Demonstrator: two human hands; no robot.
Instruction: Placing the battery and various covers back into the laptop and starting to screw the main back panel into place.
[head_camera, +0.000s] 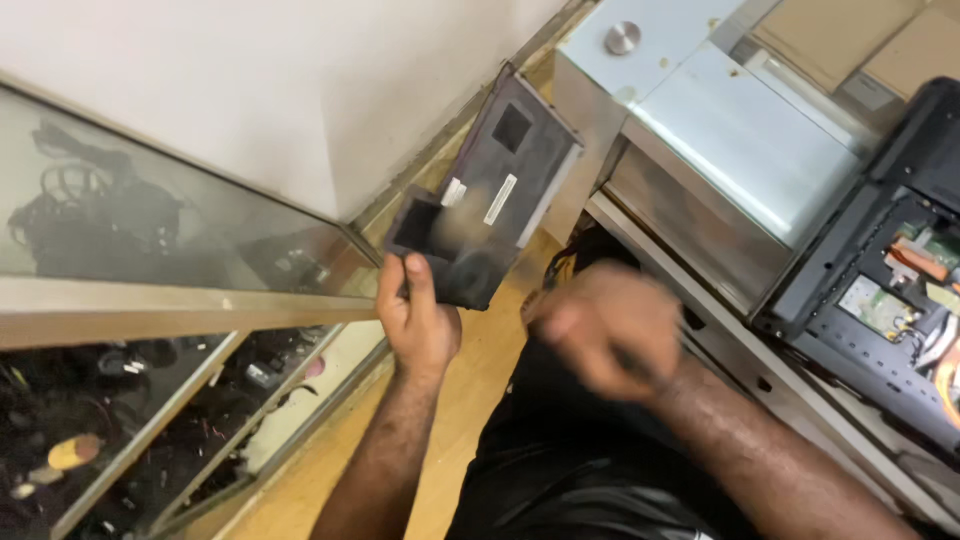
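Laptop panel (490, 195), a flat black plastic cover with two white stickers and a square cutout, is held up in the air between the glass display case (150, 250) and the metal counter (700, 180), tilted on edge with its lower corner in the left hand (415, 310). Left hand is closed around that corner, thumb on the near face, fingers wrapped behind; grip looks firm but sits on one corner only. Right hand (600, 330) is motion-blurred, just beside the panel's lower edge and not clearly touching it. Fingers look loosely curled; can't tell whether it holds anything small.

Opened laptop chassis (880, 290) lies at the right on the counter, board and orange cable exposed. Round metal knob (622, 38) sits on the white top at the back. Display case below holds tangled cables and small parts.

Judgement on handling: a thin plastic cover held by a single corner flexes easily, so support from the second hand along the long edge would be safer. Keep it clear of the counter's metal edge, which is near. Clips at the rim, if any, can't be made out here, so avoid twisting.
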